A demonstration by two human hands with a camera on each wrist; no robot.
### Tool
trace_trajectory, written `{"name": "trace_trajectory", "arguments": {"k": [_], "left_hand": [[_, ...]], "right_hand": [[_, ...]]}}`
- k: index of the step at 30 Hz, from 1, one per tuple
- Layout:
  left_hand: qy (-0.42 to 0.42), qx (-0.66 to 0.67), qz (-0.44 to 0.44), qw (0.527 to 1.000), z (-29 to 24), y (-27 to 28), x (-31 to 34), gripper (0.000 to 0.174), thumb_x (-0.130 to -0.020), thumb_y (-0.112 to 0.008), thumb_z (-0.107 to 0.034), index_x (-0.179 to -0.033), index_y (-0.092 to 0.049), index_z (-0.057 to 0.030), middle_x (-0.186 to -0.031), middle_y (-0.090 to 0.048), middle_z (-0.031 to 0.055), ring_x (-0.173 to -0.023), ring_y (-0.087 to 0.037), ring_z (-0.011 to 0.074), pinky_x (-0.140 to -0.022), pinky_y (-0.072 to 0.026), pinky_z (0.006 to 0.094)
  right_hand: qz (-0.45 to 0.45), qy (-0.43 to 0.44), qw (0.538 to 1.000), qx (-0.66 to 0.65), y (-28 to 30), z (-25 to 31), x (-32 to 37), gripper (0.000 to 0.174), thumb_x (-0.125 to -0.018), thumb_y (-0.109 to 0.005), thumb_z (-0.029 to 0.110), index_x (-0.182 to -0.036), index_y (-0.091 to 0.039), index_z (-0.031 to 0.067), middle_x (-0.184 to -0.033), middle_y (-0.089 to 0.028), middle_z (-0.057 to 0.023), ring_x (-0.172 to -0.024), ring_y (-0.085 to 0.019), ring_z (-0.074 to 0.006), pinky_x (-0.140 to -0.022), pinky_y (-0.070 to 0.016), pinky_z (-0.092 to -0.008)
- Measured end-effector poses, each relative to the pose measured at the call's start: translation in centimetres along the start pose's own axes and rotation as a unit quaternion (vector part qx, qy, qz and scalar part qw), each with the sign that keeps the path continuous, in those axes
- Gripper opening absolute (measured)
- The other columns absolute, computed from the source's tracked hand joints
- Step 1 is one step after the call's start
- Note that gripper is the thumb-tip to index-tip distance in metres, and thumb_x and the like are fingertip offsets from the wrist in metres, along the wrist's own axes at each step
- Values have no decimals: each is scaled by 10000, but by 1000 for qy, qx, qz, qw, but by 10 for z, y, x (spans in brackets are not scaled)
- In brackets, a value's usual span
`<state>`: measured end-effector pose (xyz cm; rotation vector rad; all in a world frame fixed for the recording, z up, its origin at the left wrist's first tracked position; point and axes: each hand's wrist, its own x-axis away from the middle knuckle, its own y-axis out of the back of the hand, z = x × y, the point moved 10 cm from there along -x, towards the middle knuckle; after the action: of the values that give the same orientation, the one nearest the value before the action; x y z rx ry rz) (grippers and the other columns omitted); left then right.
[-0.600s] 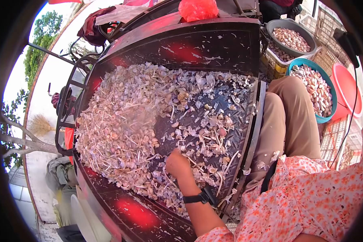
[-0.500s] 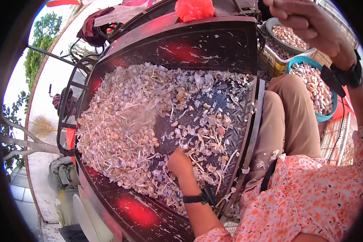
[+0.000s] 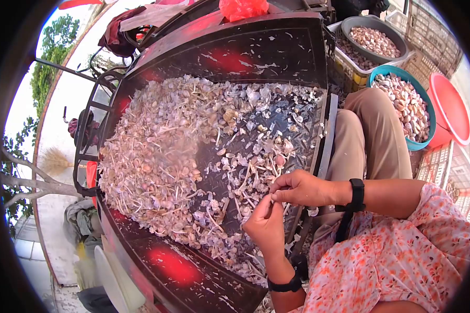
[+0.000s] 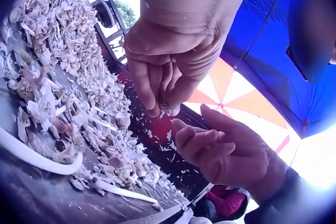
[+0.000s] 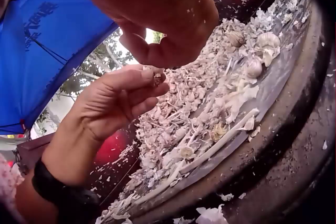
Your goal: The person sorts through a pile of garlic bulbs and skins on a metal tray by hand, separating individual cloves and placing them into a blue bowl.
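My left hand (image 3: 266,232) pinches a small piece of garlic (image 4: 164,108) with a brown, rooty end between thumb and fingertips, mostly covered by them. Close against those fingertips is my right hand (image 3: 308,190). In the left wrist view the right hand (image 4: 226,150) has loosely bent fingers, its thumb stands apart, and nothing shows between them. The right wrist view has the left hand (image 5: 113,98) just under the right one, whose fingertips are partly hidden. Both hands are above the near edge of a dark metal cart bed (image 3: 266,52) strewn with garlic skins and stalks (image 3: 156,156).
Off to the right stand a teal basin (image 3: 431,125) of garlic cloves, a grey basin (image 3: 402,47) of cloves and a red bucket (image 3: 449,104). A red plastic bag (image 3: 243,8) sits on the cart's far rim. Whole bulbs (image 5: 254,68) lie among the skins.
My right hand came into view near the basins and has moved down to my left hand. The left hand has lifted from the skins and shifted toward my body.
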<state>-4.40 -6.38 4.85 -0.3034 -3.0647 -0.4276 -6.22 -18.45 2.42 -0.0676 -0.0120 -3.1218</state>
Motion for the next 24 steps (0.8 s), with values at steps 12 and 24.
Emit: {"name": "trace_trajectory", "arguments": {"k": [12,24], "left_hand": [[-76,-192,53,977,24,18,-6,232,-766,-643,-26,-988,-657,40,-839,-676,139,-744,-632,163,-695,-482,263],[-219,-513,172,812,26,-69,-78,428,-814,-525,-45,-1240,-483,-23,-1306,-440,234,-1134,-507,348,-885,-457,391]], "right_hand": [[-11,-169,856,-489,-3,-41,36,106,-861,-499,59,-908,-578,5,-735,-532,-28,-543,-465,-68,-414,-310,-178],[-59,-195,819,-537,20,-43,44,129,-871,-484,118,-897,-566,22,-639,-421,33,-524,-396,-59,-405,-240,-168]]}}
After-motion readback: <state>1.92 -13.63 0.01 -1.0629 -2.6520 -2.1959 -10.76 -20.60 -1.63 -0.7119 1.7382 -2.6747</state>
